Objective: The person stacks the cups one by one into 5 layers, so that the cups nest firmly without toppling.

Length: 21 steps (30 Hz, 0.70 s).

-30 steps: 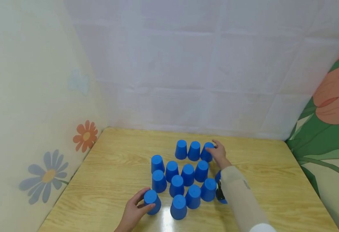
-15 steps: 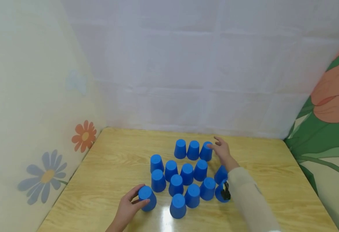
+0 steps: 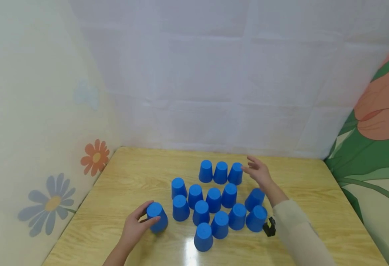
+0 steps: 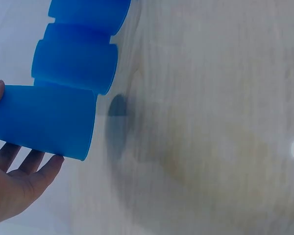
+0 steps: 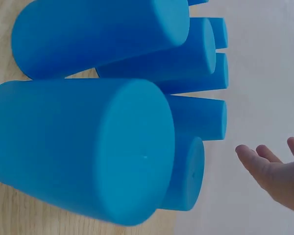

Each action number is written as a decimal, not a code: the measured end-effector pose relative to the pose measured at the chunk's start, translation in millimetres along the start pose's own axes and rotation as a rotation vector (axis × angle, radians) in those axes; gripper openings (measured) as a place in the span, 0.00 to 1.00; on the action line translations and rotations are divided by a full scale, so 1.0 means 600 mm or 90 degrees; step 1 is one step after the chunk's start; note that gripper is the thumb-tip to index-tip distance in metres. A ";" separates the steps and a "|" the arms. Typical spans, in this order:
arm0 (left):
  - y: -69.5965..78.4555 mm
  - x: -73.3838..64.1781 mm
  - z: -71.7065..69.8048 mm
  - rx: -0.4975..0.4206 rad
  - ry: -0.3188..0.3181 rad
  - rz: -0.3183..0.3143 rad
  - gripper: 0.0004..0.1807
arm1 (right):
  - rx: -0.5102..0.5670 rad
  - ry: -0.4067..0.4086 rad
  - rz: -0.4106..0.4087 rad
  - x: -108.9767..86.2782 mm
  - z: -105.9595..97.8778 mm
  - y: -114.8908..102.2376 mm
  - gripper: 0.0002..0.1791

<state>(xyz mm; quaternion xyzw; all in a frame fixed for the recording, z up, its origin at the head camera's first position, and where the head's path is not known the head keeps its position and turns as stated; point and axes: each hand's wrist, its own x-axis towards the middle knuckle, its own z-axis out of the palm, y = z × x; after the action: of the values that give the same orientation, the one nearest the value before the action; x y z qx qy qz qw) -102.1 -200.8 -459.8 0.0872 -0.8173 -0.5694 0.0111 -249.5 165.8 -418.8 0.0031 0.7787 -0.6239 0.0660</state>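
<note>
My left hand grips an upside-down blue cup at the left front of the group, thumb on one side and fingers on the other. In the left wrist view, the gripped cup has a shadow apart from its rim, so it looks raised off the table. At the back right, my right hand has its fingers spread loosely beside the end cup of a row of three. The right wrist view shows that hand holding nothing, apart from the nearby cups.
Several more upside-down blue cups stand in uneven rows on the wooden table, including a front cup and a right cup. A small black device shows beside the right sleeve. A white sheet hangs behind.
The left hand has carried its cup leftward and slightly back, away from the group. From the back-row end cup, the right hand has drawn off to the right, leaving it standing.
</note>
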 end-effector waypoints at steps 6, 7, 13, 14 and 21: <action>0.009 0.027 -0.022 0.023 0.004 0.038 0.32 | -0.015 -0.014 -0.035 -0.025 -0.007 0.005 0.32; 0.009 0.032 -0.025 0.025 0.005 0.045 0.32 | -0.017 -0.019 -0.042 -0.031 -0.009 0.006 0.32; 0.012 0.053 -0.036 0.036 0.012 0.068 0.33 | -0.030 -0.023 -0.074 -0.060 -0.021 0.008 0.34; 0.013 0.057 -0.038 0.037 0.014 0.066 0.33 | -0.030 -0.017 -0.075 -0.064 -0.023 0.009 0.34; 0.033 0.085 -0.047 0.047 0.023 0.059 0.34 | 0.006 0.020 -0.080 -0.095 -0.038 0.017 0.32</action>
<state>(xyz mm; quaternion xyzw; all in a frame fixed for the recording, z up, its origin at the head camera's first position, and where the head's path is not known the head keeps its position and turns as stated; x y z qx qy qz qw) -151.5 -228.6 -435.7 0.0597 -0.8405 -0.5362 0.0493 -194.6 194.7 -418.0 -0.0356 0.7754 -0.6303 0.0147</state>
